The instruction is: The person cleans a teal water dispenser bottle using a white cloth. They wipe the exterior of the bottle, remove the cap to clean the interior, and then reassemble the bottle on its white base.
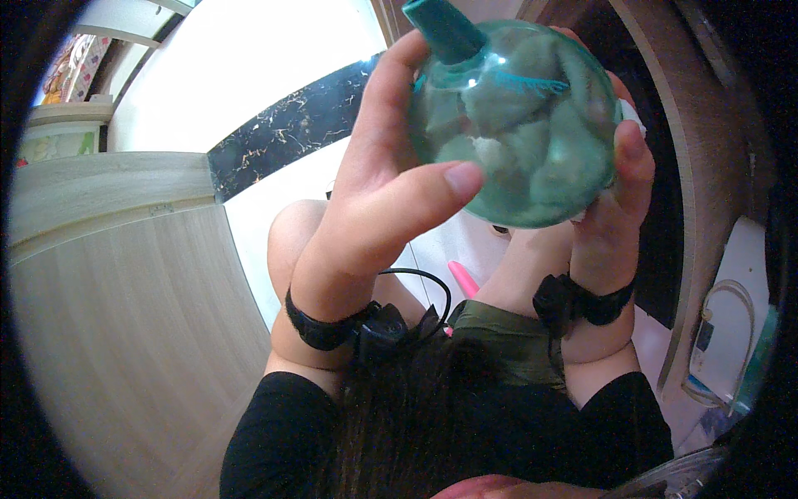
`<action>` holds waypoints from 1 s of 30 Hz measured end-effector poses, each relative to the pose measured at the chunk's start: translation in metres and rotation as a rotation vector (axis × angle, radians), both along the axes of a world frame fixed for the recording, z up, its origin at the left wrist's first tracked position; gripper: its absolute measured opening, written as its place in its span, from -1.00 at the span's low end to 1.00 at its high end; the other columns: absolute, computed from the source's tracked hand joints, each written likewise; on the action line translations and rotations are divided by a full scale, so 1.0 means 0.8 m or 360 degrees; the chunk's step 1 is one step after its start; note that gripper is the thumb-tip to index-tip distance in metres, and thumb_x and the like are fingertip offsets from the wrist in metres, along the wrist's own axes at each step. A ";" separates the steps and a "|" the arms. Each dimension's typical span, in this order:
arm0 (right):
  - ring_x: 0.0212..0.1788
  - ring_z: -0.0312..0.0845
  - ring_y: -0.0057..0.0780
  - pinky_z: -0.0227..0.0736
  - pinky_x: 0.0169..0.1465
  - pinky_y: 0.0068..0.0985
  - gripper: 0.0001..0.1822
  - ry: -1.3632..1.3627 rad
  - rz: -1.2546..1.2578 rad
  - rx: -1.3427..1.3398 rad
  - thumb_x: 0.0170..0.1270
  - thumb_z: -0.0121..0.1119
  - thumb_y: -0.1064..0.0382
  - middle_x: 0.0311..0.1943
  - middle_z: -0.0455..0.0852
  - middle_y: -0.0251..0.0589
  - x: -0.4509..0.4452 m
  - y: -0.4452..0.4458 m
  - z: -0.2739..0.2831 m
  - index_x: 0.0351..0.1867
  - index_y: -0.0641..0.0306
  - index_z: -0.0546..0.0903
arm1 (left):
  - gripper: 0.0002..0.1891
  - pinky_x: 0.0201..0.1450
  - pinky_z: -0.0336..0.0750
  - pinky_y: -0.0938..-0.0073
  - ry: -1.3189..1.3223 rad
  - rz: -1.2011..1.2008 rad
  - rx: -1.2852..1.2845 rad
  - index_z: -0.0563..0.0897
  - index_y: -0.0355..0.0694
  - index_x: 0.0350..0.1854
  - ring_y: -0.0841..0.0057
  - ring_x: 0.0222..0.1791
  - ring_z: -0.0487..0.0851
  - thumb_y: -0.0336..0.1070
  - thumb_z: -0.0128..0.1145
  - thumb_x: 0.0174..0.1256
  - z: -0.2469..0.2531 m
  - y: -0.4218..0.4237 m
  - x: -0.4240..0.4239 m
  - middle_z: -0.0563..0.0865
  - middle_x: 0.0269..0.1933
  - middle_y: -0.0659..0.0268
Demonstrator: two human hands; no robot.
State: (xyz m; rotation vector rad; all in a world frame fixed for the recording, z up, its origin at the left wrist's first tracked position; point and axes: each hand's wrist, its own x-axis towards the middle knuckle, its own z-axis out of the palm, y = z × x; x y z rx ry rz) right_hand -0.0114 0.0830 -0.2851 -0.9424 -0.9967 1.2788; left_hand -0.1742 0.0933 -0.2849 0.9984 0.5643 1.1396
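Observation:
Both hands hold up a rounded translucent green container [517,125] with a teal neck [446,28] pointing to the upper left. Blue-green eyelash-like markings [530,83] run across its surface. Shapes show through its wall, but what they are I cannot tell. My left hand [365,174] wraps its left side, thumb lying over the front. Around the right side curls my right hand [629,168], its fingers partly hidden behind. A bit of white tissue or cloth [633,116] pokes out beside the right fingers. Each wrist wears a black strap.
A pale wood-grain cabinet or door [143,312] stands at the left. Dark marble-look trim [287,125] crosses the white floor. A black cable [439,284] loops by the left wrist. Between the legs shows a pink object [462,279]; at right, a white object [739,274] leans.

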 end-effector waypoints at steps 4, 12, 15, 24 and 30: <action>0.19 0.41 -0.15 0.28 0.28 -0.24 -0.19 0.0155 0.0143 0.0005 0.18 0.00 -0.29 0.16 0.46 0.03 0.013 0.005 -0.012 0.25 0.36 0.32 | 0.11 0.39 0.15 0.18 -0.0028 0.0053 0.0025 -0.01 -0.27 0.42 0.14 0.34 0.28 -0.13 0.42 -0.21 0.007 -0.003 0.006 0.25 0.36 0.01; 0.06 0.52 -0.24 0.40 0.16 -0.31 -0.30 0.1467 0.0854 -0.0219 0.29 -0.18 -0.34 0.03 0.58 -0.06 0.011 0.020 -0.022 0.07 0.28 0.51 | 0.27 0.32 0.24 0.18 0.0378 0.0092 0.0894 -0.07 -0.22 0.42 0.15 0.31 0.33 -0.30 0.58 -0.41 -0.021 0.008 0.005 0.29 0.32 0.01; 0.00 0.55 -0.26 0.44 0.09 -0.37 -0.34 0.1095 0.0749 -0.0122 0.33 -0.22 -0.29 -0.02 0.62 -0.07 0.021 0.029 -0.022 -0.04 0.29 0.58 | 0.22 0.31 0.25 0.18 0.0356 0.0145 0.0962 -0.05 -0.19 0.42 0.17 0.29 0.35 -0.32 0.53 -0.37 -0.021 0.011 0.002 0.31 0.30 0.03; -0.01 0.54 -0.20 0.50 0.02 -0.32 -0.15 0.1320 0.0644 -0.0265 0.05 0.03 -0.35 0.04 0.54 -0.01 -0.003 -0.048 -0.011 0.13 0.42 0.40 | 0.29 0.36 0.17 0.11 0.0010 -0.0511 0.0729 -0.08 -0.23 0.43 0.15 0.37 0.22 -0.24 0.61 -0.39 -0.013 0.006 -0.010 0.19 0.38 -0.03; -0.01 0.48 -0.10 0.45 0.01 -0.28 -0.10 0.1308 0.1009 -0.0225 -0.19 0.17 -0.24 -0.01 0.51 0.06 0.006 -0.034 -0.012 0.09 0.49 0.36 | 0.28 0.36 0.18 0.15 0.0018 -0.0471 0.0796 -0.07 -0.24 0.43 0.18 0.35 0.25 -0.19 0.60 -0.37 -0.017 0.012 -0.012 0.21 0.38 0.00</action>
